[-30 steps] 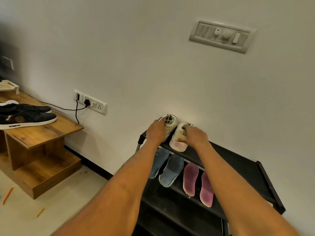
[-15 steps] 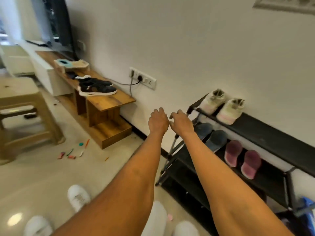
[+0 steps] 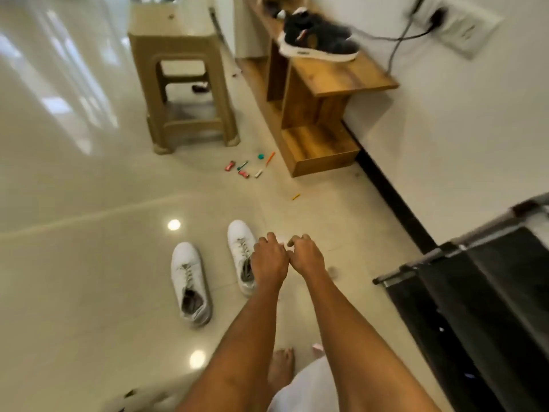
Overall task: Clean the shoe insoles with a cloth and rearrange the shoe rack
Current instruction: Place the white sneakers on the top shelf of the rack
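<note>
Glossy cream tiled floor (image 3: 74, 278), beige plastic stool (image 3: 181, 81), stepped wooden bench (image 3: 320, 114) against white wall (image 3: 463, 138).

It was a home: glossy tiled floor (image 3: 74, 278), a plastic stool (image 3: 181, 84) at eleven o'clock, a wooden bench (image 3: 335, 78) holding dark sneakers (image 3: 318, 40), a wall socket (image 3: 457, 22).

left hand (image 3: 269, 263) and right hand (image 3: 307, 257) side by side, fingers loosely curled, holding nothing | pair of white lace-up sneakers (image 3: 190, 281) on glossy cream tiled floor (image 3: 74, 278) | black metal shoe rack (image 3: 475, 292) at right
</note>
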The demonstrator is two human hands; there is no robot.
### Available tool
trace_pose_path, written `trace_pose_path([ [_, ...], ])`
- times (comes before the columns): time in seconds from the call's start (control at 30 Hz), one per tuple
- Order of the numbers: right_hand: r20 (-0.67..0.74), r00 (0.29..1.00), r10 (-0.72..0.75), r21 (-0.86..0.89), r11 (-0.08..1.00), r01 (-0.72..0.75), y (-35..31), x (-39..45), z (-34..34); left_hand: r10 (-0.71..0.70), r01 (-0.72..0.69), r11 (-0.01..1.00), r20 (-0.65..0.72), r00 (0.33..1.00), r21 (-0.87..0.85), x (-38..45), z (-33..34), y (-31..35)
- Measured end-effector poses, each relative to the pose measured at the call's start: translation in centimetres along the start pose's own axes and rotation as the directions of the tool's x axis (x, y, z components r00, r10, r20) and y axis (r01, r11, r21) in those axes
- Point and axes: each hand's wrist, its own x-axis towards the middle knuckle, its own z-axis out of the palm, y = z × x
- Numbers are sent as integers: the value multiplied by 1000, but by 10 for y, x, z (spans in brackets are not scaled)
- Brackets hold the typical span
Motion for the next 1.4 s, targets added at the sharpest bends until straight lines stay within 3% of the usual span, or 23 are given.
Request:
trace_pose_path([
  [0.27, 246, 969, -12, 35, 999, 3, -24, 36, 173, -371, 371, 928, -5, 928, 38, 26, 58, -147],
  [0.57, 259, 963, 69, -118, 992, -40, 19, 74, 252, -759, 757, 648, -149, 633, -83, 32, 126, -212],
  [0.73, 255, 964, 72, -129, 991, -40, 21, 91, 275, -887, 858, 461, -131, 442, -227, 36, 146, -241],
  [0.93, 249, 967, 55, -130, 991, -23, 21, 98, 258, -928, 754, 334, -58, 368, -565, 37, 145, -247],
  [1.03, 239, 971, 4, -146, 989, 32, 19, 91, 229, -913, 725, 385, -119, 391, -570, 32, 136, -222],
  [1.13, 251, 968, -20, -159, 985, 61, 11, 83, 189, -840, 693, 529, -181, 512, -490, 25, 127, -188],
  [1.27, 206, 978, 40, -216, 976, 6, 1, 65, 124, -742, 612, 634, -148, 654, -474, 17, 93, -133],
  [1.4, 40, 989, 143, -178, 975, -134, 0, 42, 54, -524, 408, 790, -158, 837, -457, 18, 54, -86],
])
